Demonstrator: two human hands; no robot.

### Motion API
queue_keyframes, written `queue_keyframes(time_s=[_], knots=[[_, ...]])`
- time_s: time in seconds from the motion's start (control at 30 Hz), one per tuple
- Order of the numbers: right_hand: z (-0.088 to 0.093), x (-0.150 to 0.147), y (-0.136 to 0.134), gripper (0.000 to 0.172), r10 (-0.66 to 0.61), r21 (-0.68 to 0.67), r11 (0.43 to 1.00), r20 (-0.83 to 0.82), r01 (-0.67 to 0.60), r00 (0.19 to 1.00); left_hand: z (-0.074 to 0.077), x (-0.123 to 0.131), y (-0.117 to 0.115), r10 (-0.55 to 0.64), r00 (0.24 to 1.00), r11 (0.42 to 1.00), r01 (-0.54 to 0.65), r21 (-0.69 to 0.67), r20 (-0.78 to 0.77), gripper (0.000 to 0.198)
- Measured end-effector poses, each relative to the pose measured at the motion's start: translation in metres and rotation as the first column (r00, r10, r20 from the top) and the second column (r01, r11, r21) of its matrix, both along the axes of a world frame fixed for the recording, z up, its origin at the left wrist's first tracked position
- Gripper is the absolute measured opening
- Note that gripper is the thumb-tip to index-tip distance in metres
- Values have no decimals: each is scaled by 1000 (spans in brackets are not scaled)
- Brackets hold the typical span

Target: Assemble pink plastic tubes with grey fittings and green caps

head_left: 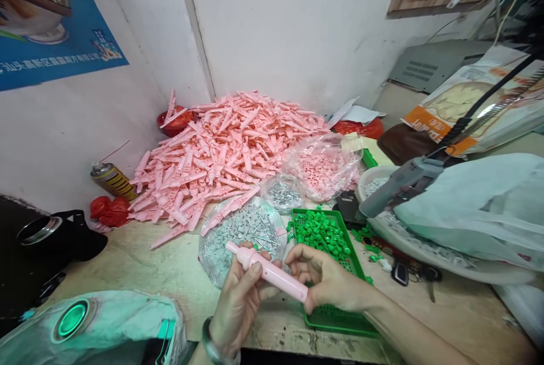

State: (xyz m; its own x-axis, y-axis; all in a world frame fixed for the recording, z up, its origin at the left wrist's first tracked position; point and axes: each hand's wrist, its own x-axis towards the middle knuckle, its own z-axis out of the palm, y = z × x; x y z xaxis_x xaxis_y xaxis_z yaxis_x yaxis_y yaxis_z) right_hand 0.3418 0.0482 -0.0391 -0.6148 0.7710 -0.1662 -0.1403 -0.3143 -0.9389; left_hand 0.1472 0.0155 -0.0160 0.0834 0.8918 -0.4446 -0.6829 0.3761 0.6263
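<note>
A pink plastic tube-shaped part [267, 270] lies between both hands, low in the middle of the view. My left hand [238, 302] wraps its fingers around the part's rounded upper end. My right hand [325, 280] pinches the lower end between thumb and fingers. A bracelet sits on my left wrist. Just behind the hands lie a clear bag of grey pieces and screws [242, 229] and a green tray [340, 314] holding small green caps.
A large heap of pink plastic parts [225, 149] fills the back of the table. Bags of pink bits [323, 169] and screws [283, 190] lie beside it. An electric screwdriver [399, 183] hangs at the right above a white basin. A spray can [111, 179] stands at the left.
</note>
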Motion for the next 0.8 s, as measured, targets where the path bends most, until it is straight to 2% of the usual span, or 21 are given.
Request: queue_keyframes(time_s=[0.07,0.1,0.17,0.2,0.27,0.33,0.37,0.4,0.47,0.57,0.67,0.8], knots=[[1,-2,-3,66,41,29,999,70,-43,997,0,-5,-2,-56,998,998,56,1,-17,65],[3,0,0,63,67,88,993,147,-80,987,0,-7,-3,-77,997,997,77,-4,-17,66],[8,8,11,47,45,300,940,356,-160,933,-2,-9,-1,-99,995,995,100,-23,5,66],[11,13,20,33,-38,432,881,469,-191,882,-3,-9,0,-99,995,994,100,-33,19,64],[12,23,38,12,-314,654,705,634,-274,706,-4,-9,4,-88,995,994,90,-59,40,59],[9,30,52,18,-548,725,546,688,-419,476,-5,-6,7,-83,995,992,88,-89,60,46],[6,33,56,19,-610,715,496,691,-493,389,-5,-4,8,-87,993,991,94,-99,75,37],[2,34,58,18,-644,700,459,686,-547,338,-4,-1,9,-92,991,989,102,-107,93,29],[-4,34,57,17,-678,697,410,665,-588,315,-3,5,10,-92,987,987,108,-118,133,18],[-10,32,51,17,-698,715,375,636,-591,327,-4,16,11,-63,982,984,90,-153,178,15],[-13,29,49,16,-708,713,367,631,-597,319,-7,27,11,-42,982,982,75,-175,184,24],[-15,28,54,15,-707,716,362,628,-597,325,-9,34,11,-53,992,985,71,-155,115,35]])
